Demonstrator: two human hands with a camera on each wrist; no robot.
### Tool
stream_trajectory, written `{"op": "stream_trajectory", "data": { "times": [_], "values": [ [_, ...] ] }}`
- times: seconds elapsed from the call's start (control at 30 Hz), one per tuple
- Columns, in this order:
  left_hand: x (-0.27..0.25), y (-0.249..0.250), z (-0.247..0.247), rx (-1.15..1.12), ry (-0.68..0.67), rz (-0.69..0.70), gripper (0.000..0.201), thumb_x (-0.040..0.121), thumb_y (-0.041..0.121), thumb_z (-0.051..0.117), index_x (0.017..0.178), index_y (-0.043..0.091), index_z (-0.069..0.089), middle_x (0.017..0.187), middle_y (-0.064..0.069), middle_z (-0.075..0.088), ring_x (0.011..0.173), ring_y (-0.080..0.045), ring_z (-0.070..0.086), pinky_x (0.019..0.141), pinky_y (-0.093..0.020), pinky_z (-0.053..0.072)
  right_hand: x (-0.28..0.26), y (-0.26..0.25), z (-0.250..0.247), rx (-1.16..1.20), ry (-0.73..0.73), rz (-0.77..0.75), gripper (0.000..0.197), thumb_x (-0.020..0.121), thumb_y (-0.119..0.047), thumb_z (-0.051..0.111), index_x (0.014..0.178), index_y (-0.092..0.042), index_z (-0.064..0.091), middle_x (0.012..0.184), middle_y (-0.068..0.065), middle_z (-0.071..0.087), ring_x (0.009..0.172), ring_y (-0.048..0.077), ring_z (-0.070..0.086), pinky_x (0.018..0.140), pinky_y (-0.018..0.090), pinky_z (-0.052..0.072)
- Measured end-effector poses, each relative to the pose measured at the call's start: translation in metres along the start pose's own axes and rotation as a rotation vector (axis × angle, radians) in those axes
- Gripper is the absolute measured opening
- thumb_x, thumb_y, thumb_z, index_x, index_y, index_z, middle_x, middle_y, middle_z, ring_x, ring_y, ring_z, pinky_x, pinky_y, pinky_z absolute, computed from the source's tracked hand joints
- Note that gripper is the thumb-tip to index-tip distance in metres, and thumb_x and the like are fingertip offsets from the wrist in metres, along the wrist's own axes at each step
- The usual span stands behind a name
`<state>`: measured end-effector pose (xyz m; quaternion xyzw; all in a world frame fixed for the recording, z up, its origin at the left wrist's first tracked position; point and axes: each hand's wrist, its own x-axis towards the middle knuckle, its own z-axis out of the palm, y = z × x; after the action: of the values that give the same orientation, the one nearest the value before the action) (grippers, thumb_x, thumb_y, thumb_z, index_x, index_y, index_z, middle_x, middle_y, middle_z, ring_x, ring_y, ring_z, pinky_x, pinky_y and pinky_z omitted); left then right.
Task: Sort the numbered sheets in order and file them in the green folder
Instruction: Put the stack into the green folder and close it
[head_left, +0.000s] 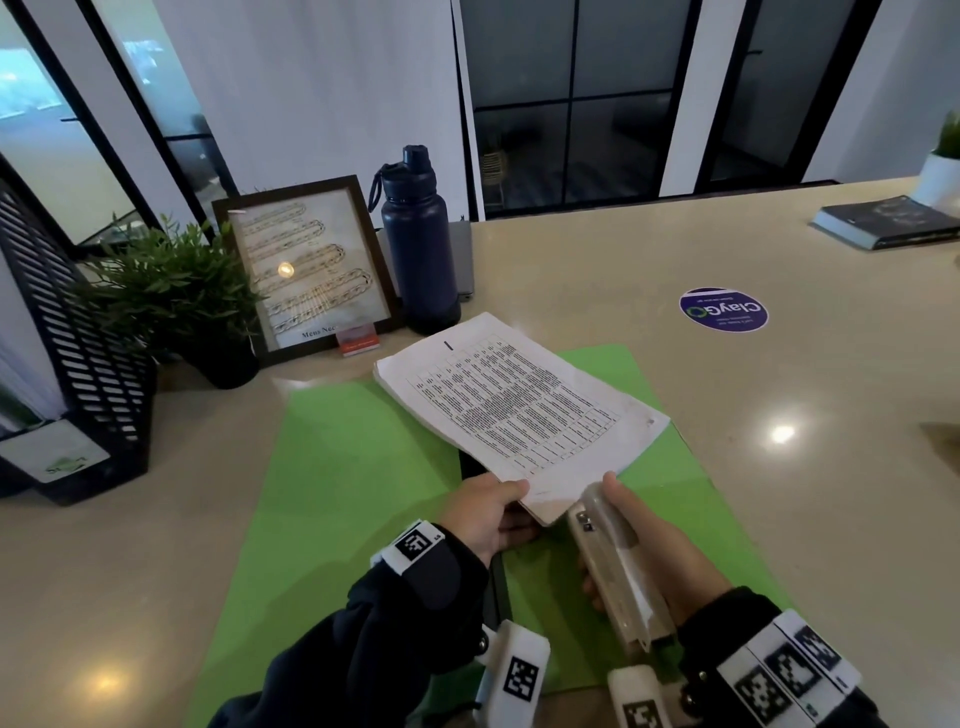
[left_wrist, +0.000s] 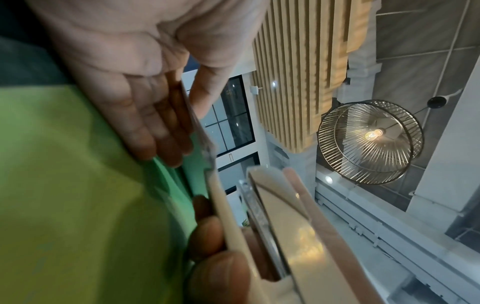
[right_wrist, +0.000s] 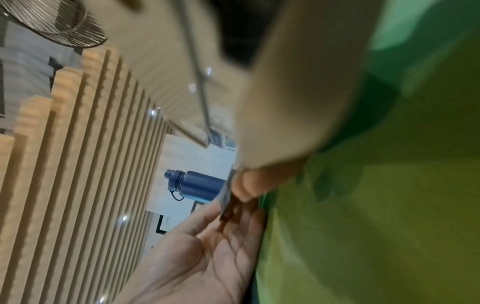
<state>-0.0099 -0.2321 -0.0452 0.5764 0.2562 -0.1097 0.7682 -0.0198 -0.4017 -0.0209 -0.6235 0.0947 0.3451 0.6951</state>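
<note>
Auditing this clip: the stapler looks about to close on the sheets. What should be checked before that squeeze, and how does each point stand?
1. Stack of sheets pinched by left hand: ok.
2. Stapler gripped by right hand: ok.
3. Stapler nose at the stack's near corner: ok.
4. Sheet edges squared: not ok, slightly fanned.
5. Sheets in number order: cannot tell.
6. Green folder open flat beneath: ok.

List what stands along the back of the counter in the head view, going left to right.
Black mesh file rack → potted plant → framed picture → dark blue bottle → round purple sticker → dark book → white plant pot.
</note>
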Motion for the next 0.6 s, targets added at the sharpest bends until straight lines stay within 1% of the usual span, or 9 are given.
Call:
{"op": "stream_trajectory", "data": {
  "times": [0.03, 0.07, 0.13, 0.2, 0.33, 0.43, 0.5, 0.6],
  "values": [
    [0.001, -0.001, -0.002, -0.007, 0.014, 0.008, 0.018, 0.091, 0.004, 0.052, 0.109, 0.006, 0.057, 0.092, -0.009, 0.067, 0.072, -0.022, 0.064, 0.058, -0.029, 0.056, 0.001, -0.001, -0.003, 0.007, 0.044, -0.016, 0.066, 0.073, -0.063, 0.052, 0.079, 0.002, 0.061, 0.057, 0.015, 0.058, 0.044, 0.026, 0.056, 0.046, 0.027, 0.048],
    [0.001, -0.002, -0.003, -0.017, 0.028, 0.014, 0.019, 0.091, 0.003, 0.052, 0.109, 0.006, 0.057, 0.094, -0.01, 0.067, 0.073, -0.022, 0.065, 0.056, -0.029, 0.057, 0.001, -0.002, -0.006, 0.018, 0.086, -0.033, 0.064, 0.075, -0.062, 0.052, 0.078, 0.001, 0.061, 0.055, 0.015, 0.058, 0.042, 0.025, 0.056, 0.044, 0.025, 0.048],
    [0.001, -0.004, -0.006, -0.047, 0.05, 0.01, 0.017, 0.09, 0.001, 0.053, 0.106, 0.006, 0.057, 0.097, -0.01, 0.068, 0.077, -0.024, 0.066, 0.058, -0.029, 0.058, 0.003, -0.006, -0.011, 0.046, 0.155, -0.07, 0.058, 0.083, -0.057, 0.049, 0.077, 0.0, 0.061, 0.051, 0.012, 0.058, 0.039, 0.023, 0.056, 0.041, 0.024, 0.048],
    [0.0, -0.005, -0.007, -0.058, 0.057, 0.014, 0.017, 0.087, 0.001, 0.058, 0.104, 0.005, 0.057, 0.099, -0.011, 0.069, 0.078, -0.024, 0.067, 0.058, -0.029, 0.059, 0.004, -0.009, -0.014, 0.043, 0.19, -0.09, 0.055, 0.085, -0.055, 0.049, 0.079, -0.002, 0.062, 0.051, 0.011, 0.058, 0.039, 0.022, 0.056, 0.04, 0.025, 0.048],
    [0.0, -0.006, -0.002, 0.041, 0.052, 0.042, 0.029, 0.08, 0.004, 0.069, 0.104, 0.012, 0.054, 0.104, -0.007, 0.068, 0.082, -0.022, 0.068, 0.058, -0.028, 0.056, 0.006, -0.008, -0.012, -0.004, 0.174, -0.076, 0.059, 0.084, -0.06, 0.048, 0.083, -0.002, 0.062, 0.053, 0.012, 0.06, 0.042, 0.023, 0.057, 0.043, 0.026, 0.048],
    [0.003, -0.006, 0.001, 0.07, 0.059, 0.061, 0.038, 0.078, -0.002, 0.068, 0.111, 0.012, 0.053, 0.108, -0.008, 0.066, 0.088, -0.024, 0.067, 0.058, -0.029, 0.056, 0.002, -0.009, -0.008, 0.001, 0.146, -0.073, 0.059, 0.084, -0.059, 0.048, 0.085, -0.001, 0.061, 0.055, 0.013, 0.059, 0.042, 0.023, 0.057, 0.043, 0.026, 0.048],
    [0.004, -0.007, 0.001, 0.064, 0.069, 0.065, 0.037, 0.078, -0.005, 0.067, 0.109, 0.012, 0.053, 0.11, -0.009, 0.065, 0.092, -0.026, 0.066, 0.058, -0.03, 0.057, 0.0, -0.009, -0.008, 0.011, 0.141, -0.076, 0.059, 0.085, -0.058, 0.048, 0.086, -0.001, 0.061, 0.057, 0.013, 0.059, 0.043, 0.023, 0.057, 0.044, 0.025, 0.048],
    [0.001, -0.007, -0.002, 0.087, 0.073, 0.075, 0.034, 0.078, -0.006, 0.066, 0.101, 0.015, 0.054, 0.111, -0.009, 0.065, 0.097, -0.028, 0.064, 0.063, -0.033, 0.057, -0.002, -0.007, -0.009, 0.018, 0.121, -0.105, 0.058, 0.084, -0.057, 0.048, 0.091, -0.001, 0.061, 0.061, 0.013, 0.06, 0.046, 0.023, 0.058, 0.047, 0.026, 0.049]
  ]
}}
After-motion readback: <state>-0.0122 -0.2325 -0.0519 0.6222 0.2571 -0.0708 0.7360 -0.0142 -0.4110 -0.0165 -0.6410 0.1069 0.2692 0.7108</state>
